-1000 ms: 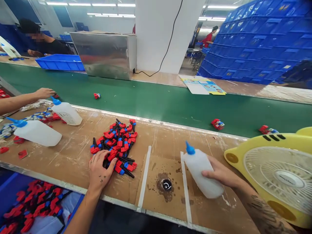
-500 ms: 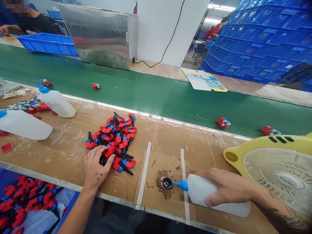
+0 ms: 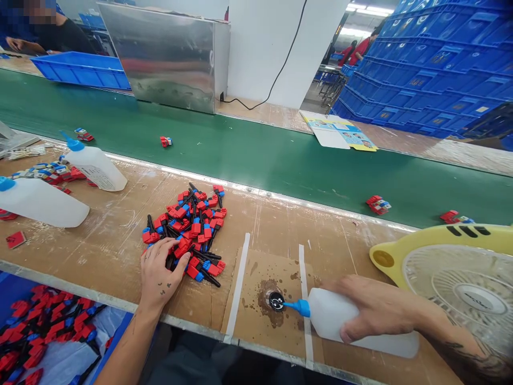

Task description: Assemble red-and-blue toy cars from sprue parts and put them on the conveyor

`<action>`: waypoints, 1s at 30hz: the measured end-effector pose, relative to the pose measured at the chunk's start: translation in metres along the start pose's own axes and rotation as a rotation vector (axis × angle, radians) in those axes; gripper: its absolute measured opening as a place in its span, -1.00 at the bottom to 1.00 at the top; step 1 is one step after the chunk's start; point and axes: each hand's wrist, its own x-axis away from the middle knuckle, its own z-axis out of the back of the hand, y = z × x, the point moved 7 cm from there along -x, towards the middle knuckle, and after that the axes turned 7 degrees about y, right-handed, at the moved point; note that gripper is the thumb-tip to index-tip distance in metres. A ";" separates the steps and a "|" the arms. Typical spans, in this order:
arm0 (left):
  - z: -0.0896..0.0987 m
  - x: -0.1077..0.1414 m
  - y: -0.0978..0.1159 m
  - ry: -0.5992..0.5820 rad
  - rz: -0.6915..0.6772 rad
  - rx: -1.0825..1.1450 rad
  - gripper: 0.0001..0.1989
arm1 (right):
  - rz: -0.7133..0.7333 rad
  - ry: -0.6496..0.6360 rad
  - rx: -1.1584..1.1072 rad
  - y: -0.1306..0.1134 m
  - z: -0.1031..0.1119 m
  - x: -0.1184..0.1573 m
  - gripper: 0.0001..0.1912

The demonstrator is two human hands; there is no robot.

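My right hand (image 3: pixel 372 310) is wrapped around a translucent white squeeze bottle (image 3: pixel 332 310) lying on its side. Its blue nozzle points left, with the tip at the rim of a small round black cup (image 3: pixel 276 301) holding shiny liquid. Wet spots surround the cup on a cardboard sheet (image 3: pixel 256 326). At the near left edge of a pile of red, blue and black plastic toy parts (image 3: pixel 196 230) rests my left hand (image 3: pixel 163 270). Its thumb and fingers are spread over the pieces, and the fingertips are partly hidden among them.
Two more squeeze bottles (image 3: pixel 44 203) lie at left. A blue bin (image 3: pixel 124 326) of similar parts sits below the bench edge. Beyond runs a green conveyor belt (image 3: pixel 248 155) carrying small assemblies (image 3: pixel 378 205). A yellow fan (image 3: pixel 382 259) stands at right; a person's hand shows at far left.
The small assemblies on the belt have shifted right, and the whole view has moved slightly. The reflection in the black cup looks different. Both hands keep nearly the same pose.
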 end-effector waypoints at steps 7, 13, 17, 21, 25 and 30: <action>0.000 0.000 -0.001 0.001 -0.002 -0.003 -0.71 | -0.055 -0.019 0.039 -0.004 0.001 0.002 -0.56; 0.000 0.000 0.000 -0.005 0.006 0.007 -0.71 | -0.024 -0.028 0.013 -0.008 0.002 0.001 -0.61; 0.000 0.000 0.000 -0.005 0.002 0.006 -0.72 | -0.015 -0.026 0.015 -0.011 0.003 0.001 -0.63; 0.001 0.000 -0.001 -0.005 0.007 0.002 -0.72 | 0.008 -0.025 0.019 -0.012 0.003 -0.001 -0.63; 0.001 0.000 0.001 -0.002 0.006 0.001 -0.72 | 0.017 -0.024 0.012 -0.013 0.003 -0.002 -0.62; 0.001 -0.001 0.002 -0.005 0.006 -0.004 -0.73 | 0.010 -0.013 0.031 -0.016 0.006 -0.001 -0.61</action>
